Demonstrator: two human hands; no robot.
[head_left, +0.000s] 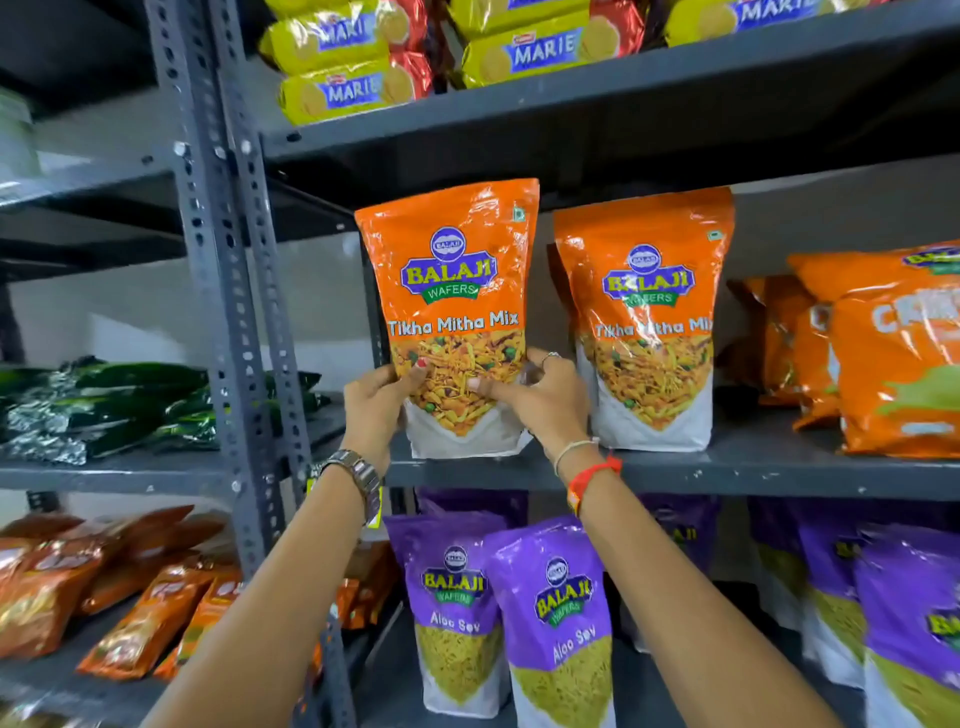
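Grey steel makes up the shelf (727, 475), whose front lip runs just under both wrists; an upper deck (571, 104) hangs close above the fingers, and a slotted post (228, 312) stands just outside the left hand (371, 408). Purple pouches (550, 597) are ranged on the level below the forearms. An orange pouch (452, 270) is held upright between the two hands, its white base at the lip. Whether that base bears on the shelf or is lifted just clear cannot be told. A twin (649, 322) stands just beyond the right hand (545, 400), almost against its knuckles. The left hand is curled round the pouch's lower left edge, and the right hand pinches the lower right edge, each with a thumb laid on the front.

Because the pouch is gripped only low down, its tall top is judged likely to be tipped forward if the grip is eased before the base is seated well behind the lip. A fall onto the purple pouches would follow. The glossy film could also be let slip through the fingers. Should the pouch be slid sideways or pushed back crookedly, the twin could be struck by the right knuckles and toppled. If it is raised instead, its top seal could be caught under the upper deck. The watch (358, 475) could be scraped on the post.
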